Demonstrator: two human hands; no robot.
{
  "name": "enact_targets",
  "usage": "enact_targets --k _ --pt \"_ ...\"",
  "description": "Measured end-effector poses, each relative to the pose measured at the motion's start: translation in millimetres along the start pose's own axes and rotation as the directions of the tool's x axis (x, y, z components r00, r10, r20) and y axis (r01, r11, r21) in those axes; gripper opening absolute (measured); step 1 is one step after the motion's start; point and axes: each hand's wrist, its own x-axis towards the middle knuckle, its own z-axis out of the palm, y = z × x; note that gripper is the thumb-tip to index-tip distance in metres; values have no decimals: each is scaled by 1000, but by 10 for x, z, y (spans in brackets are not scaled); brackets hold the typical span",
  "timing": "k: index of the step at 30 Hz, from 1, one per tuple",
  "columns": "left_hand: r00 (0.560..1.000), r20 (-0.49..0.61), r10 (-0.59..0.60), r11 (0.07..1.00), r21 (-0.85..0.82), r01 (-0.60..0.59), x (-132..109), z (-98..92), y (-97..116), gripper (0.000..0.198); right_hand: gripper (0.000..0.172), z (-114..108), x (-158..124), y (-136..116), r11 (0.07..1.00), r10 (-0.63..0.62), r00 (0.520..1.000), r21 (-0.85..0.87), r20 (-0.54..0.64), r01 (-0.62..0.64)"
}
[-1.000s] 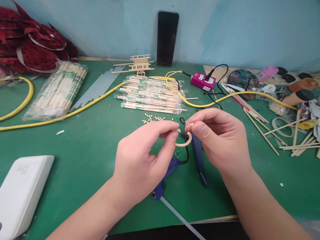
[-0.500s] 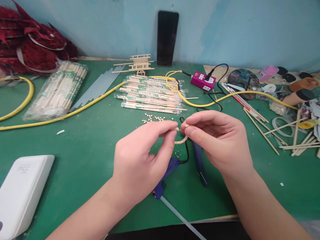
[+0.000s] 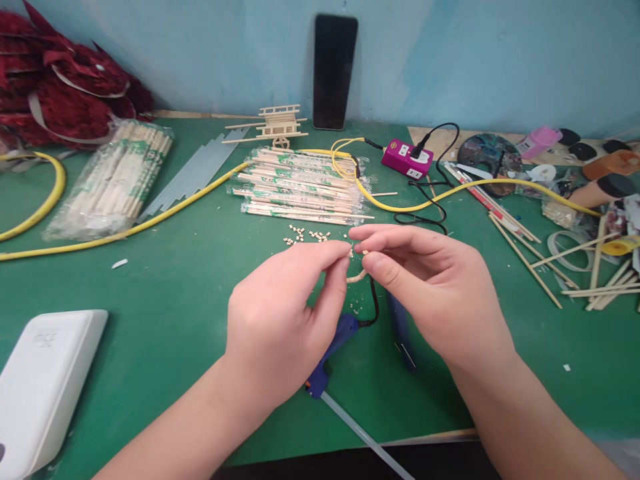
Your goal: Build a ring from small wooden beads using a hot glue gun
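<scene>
Between my hands is a small curved piece of short wooden segments [image 3: 356,277], partly covered by my fingers. My left hand [image 3: 293,313] pinches its left side between thumb and index finger. At its right end, my right hand [image 3: 425,287] closes thumb and fingertips on a tiny pale wooden bit. Below them a blue glue gun [image 3: 333,353] lies on the table, with a clear glue stick [image 3: 365,437] out of its back. A dark blue tool [image 3: 400,333] lies partly hidden under my right hand. Tiny cut wooden bits [image 3: 320,236] are scattered just beyond my fingertips.
Wrapped chopsticks [image 3: 300,187] lie behind the hands, near a small wooden cart model [image 3: 280,127]. A yellow cable [image 3: 185,204] crosses the green table to a purple power socket [image 3: 407,159]. A white power bank [image 3: 50,387] lies left; loose sticks [image 3: 600,287] lie right.
My right hand has shifted slightly left, its fingertips now nearer my left hand's. The right fingers have stretched over toward the left fingertips. My left hand has hardly moved.
</scene>
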Motion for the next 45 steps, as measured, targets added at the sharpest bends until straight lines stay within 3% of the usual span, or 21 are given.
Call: enact_targets --k 6,14,45 --pt "999 9 54 999 -2 -54 -10 6 4 16 7 -28 19 0 984 136 988 108 71 -143" --pt "998 10 67 998 19 -67 -26 11 15 17 20 -27 27 12 972 192 977 120 94 -203" --pt "997 34 74 997 -11 -73 -23 -14 56 22 21 -32 52 31 953 196 969 206 150 -224"
